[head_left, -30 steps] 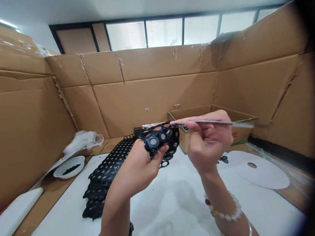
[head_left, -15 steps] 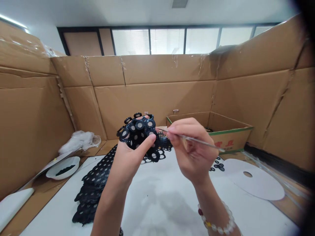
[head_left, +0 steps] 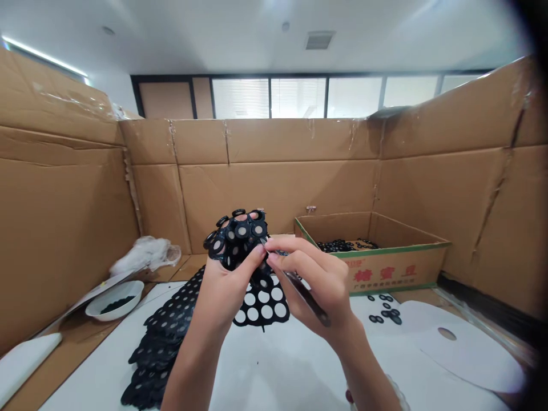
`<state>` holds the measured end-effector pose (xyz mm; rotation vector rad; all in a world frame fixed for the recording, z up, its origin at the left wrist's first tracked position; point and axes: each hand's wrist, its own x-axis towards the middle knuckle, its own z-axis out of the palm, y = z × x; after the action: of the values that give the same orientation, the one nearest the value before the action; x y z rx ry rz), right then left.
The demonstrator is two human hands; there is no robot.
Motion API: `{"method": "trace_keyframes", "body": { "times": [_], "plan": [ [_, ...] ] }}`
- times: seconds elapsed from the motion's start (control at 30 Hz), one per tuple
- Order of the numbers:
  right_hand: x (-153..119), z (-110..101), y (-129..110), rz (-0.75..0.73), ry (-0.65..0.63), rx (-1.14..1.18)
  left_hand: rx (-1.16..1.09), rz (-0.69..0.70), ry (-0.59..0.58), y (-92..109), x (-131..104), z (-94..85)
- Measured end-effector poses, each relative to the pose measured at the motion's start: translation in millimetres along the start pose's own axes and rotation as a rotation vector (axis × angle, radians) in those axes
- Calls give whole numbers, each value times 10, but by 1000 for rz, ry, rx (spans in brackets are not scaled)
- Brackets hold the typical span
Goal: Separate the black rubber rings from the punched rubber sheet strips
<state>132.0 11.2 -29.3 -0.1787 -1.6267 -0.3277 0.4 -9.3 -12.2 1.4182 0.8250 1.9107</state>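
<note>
Tilted upward since the earlier frame, the view takes in more ceiling (head_left: pixel 205 34), and the right hand (head_left: pixel 327 277) has closed in until its fingertips sit just beside the left thumb. Held up above the table, the black ringed piece (head_left: pixel 242 230) bends over the fingers of the left hand (head_left: pixel 226 288), its thumb clamped down on it; the right hand pinches a slim metal tool (head_left: pixel 306 297). If that thumb eased, the whole bent piece could spring loose; the tool's tip could skid off the curve and jab the thumb; a single ring could be pulled askew. Beyond are windows (head_left: pixel 297 97), then cardboard walls (head_left: pixel 278 185) around a white table (head_left: pixel 274 371). Layered black sheets (head_left: pixel 171 328) lie at left, a carton (head_left: pixel 385 279) stands at right, nearer is a white disc (head_left: pixel 475 354), at far left a bowl (head_left: pixel 137 291), and beside the disc small loose rings (head_left: pixel 391 313).
</note>
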Motion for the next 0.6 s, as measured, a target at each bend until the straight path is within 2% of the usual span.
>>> {"method": "trace_keyframes", "body": {
  "times": [0.17, 0.33, 0.5, 0.6],
  "plan": [
    [-21, 58, -11, -32, 17, -10, 98, 76, -33, 14, 22, -36],
    [-117, 216, 84, -63, 110, -55, 351, 206, -93, 20, 15, -59],
    [-193, 284, 202, -41, 242, 4, 463, 170, -195, 21, -79, 7],
    [-190, 278, 242, -9, 232, 52, 523, 168, -228, 14, -107, 49]
  ]
}}
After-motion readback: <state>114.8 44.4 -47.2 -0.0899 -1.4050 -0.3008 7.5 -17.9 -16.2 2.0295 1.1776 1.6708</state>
